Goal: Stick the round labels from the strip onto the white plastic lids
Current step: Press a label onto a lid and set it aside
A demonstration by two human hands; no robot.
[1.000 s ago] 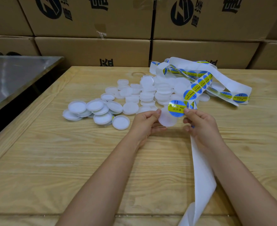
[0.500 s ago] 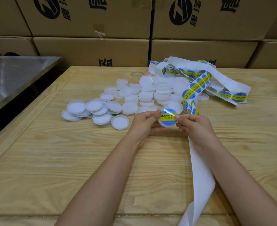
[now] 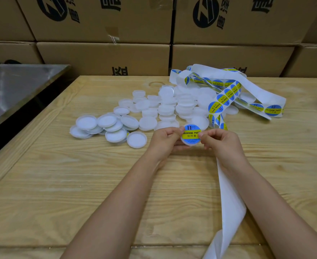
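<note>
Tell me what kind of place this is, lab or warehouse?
Probably a warehouse or packing workshop: stacked cardboard cartons behind a wooden table, a heap of white plastic lids, and a label strip. The left hand and right hand hold a labelled lid.

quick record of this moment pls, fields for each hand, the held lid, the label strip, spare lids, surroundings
left hand: grips the lid's left edge
right hand: pinches the lid's right edge, thumb on the label
lid: white, held between both hands
label: blue and yellow, round, on the lid's face
strip: labelled part lies over the loose lids; bare backing runs under the right hand
loose lids: white heap beyond the hands
table: pale wood
background: cardboard boxes stacked; metal surface at left
</note>
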